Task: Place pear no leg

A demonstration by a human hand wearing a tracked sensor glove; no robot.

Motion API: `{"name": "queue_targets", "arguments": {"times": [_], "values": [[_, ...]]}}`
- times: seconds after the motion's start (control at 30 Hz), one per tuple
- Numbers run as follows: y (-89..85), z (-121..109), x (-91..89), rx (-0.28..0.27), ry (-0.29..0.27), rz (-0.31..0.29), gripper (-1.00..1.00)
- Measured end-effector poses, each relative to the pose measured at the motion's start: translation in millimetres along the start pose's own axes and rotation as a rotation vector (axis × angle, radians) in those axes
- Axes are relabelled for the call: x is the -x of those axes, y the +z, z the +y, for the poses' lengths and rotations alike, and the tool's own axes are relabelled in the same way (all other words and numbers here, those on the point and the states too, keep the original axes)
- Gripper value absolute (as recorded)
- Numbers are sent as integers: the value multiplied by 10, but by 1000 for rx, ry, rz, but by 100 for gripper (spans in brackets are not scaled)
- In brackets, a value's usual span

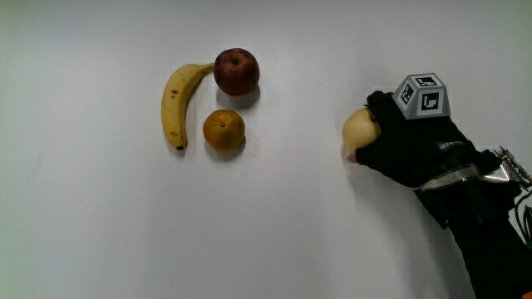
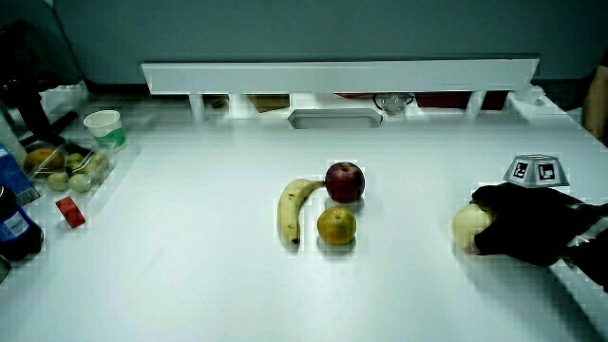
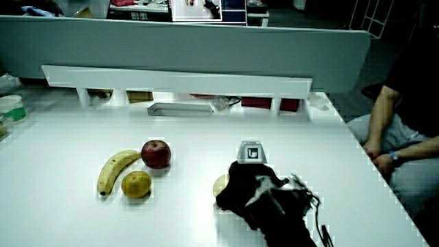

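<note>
**A:** So where's the hand (image 1: pixel 407 149) at?

**B:** Low over the table (image 1: pixel 316 249), fingers curled round the pear (image 1: pixel 359 129). The pear pokes out past the fingertips on the side facing the other fruit.

**A:** Is it on the table already?

**B:** Looks like it's touching or nearly so in a side view (image 2: pixel 469 226), can't say for sure. Banana (image 1: pixel 176 104), apple (image 1: pixel 236 71) and orange (image 1: pixel 224 129) sit clustered well apart from it, so letting go here should be fine.

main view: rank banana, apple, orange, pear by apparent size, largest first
1. banana, longest by far
2. apple
3. orange, only slightly smaller than the apple
The pear is partly covered by the hand gripping it, so I leave it unranked.
</note>
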Motion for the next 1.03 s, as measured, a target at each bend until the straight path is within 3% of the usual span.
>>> {"name": "queue_targets", "arguments": {"times": [0.1, 0.17, 0.23, 0.37, 0.43, 0.57, 0.73, 0.8, 0.83, 0.87, 0.93, 0.97, 1.0, 1.03], "values": [[-8, -11, -20, 48, 13, 37, -56], [-13, -5, -40, 90, -5, 22, -67], [16, -55, -49, 90, -11, 27, -78], [180, -318, 56, 36, 17, 1, -100], [265, -481, 145, -16, 33, -22, -100], [412, -896, 435, -120, 137, -82, -100], [437, -1232, 728, -61, 295, -78, -100], [435, -1351, 834, -91, 333, -117, -100], [456, -1444, 911, -70, 380, -88, -100], [434, -1502, 973, -58, 416, -102, -100], [392, -1626, 1099, 21, 518, -51, -100], [364, -1682, 1156, 10, 533, -89, -100], [264, -1684, 1195, 74, 579, -91, -100], [288, -1794, 1267, 50, 598, -120, -100]]}}
